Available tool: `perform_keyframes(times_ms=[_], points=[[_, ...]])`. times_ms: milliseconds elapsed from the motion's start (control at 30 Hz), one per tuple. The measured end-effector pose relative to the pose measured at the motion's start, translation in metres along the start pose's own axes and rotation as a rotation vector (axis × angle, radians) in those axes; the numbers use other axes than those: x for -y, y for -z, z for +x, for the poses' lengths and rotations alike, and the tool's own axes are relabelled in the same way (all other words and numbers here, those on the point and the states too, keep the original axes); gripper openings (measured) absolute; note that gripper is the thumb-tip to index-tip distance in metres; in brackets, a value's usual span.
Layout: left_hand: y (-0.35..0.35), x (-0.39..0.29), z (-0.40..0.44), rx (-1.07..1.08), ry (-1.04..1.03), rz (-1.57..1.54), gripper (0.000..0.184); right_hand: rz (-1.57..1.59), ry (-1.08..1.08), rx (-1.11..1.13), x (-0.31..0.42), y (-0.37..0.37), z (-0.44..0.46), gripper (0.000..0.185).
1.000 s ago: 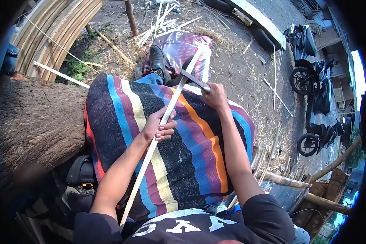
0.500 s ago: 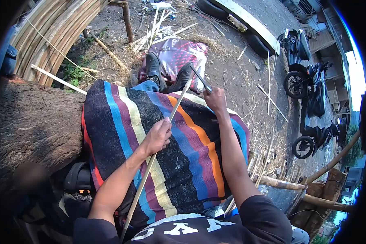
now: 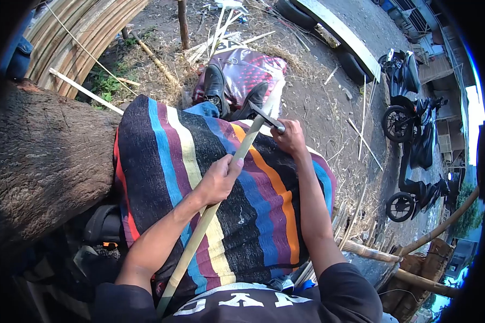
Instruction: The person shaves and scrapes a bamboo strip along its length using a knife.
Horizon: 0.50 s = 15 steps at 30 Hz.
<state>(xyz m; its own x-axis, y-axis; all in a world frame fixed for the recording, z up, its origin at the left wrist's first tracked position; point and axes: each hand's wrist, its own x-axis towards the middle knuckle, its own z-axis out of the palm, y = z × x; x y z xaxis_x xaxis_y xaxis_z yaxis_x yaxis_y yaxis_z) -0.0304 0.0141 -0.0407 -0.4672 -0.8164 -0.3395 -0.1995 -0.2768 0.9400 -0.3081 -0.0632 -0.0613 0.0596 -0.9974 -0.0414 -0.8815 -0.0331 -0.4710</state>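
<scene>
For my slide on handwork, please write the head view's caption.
Left hand grips a long, pale, wood-like strip; right hand holds a grey metal tool at it, over multicoloured striped cloth.

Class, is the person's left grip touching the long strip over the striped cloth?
Touching. The head view shows the left grip closed over the strip, which emerges on both sides of it.

Counted: one bare left hand, one bare right hand, one long flat pale-green strip, one grey metal tool. Likewise, one multicoloured striped woven cloth, two black shoes, one rough brown tree trunk, one long pale board. At least two black rubber tyres and two black motorcycles.
</scene>
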Motion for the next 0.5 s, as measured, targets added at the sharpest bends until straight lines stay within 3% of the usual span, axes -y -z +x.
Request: perform_keyframes(times_ms=[67,133,200,367,467,500], points=[[-0.001,0.000,0.000,0.026,-0.046,-0.030,0.035,0.026,-0.018,0.019,0.001,-0.005,-0.002,0.019],[-0.002,-0.002,-0.004,0.080,0.005,-0.107,0.032,-0.030,-0.171,-0.011,-0.007,-0.008,0.001,0.020],[-0.003,-0.014,-0.005,0.127,0.118,-0.375,0.033,-0.031,-0.179,-0.055,-0.008,-0.005,0.000,0.021],[0.007,-0.018,-0.001,0.310,0.111,-0.491,0.049,0.042,0.000,-0.032,0.001,-0.008,-0.002,0.019],[0.008,-0.022,-0.009,0.311,0.151,-0.558,0.047,0.024,0.064,-0.066,-0.004,-0.010,0.002,0.020],[0.007,-0.019,-0.010,0.317,0.143,-0.566,0.046,0.059,0.053,-0.171,-0.015,-0.016,0.006,0.020]])
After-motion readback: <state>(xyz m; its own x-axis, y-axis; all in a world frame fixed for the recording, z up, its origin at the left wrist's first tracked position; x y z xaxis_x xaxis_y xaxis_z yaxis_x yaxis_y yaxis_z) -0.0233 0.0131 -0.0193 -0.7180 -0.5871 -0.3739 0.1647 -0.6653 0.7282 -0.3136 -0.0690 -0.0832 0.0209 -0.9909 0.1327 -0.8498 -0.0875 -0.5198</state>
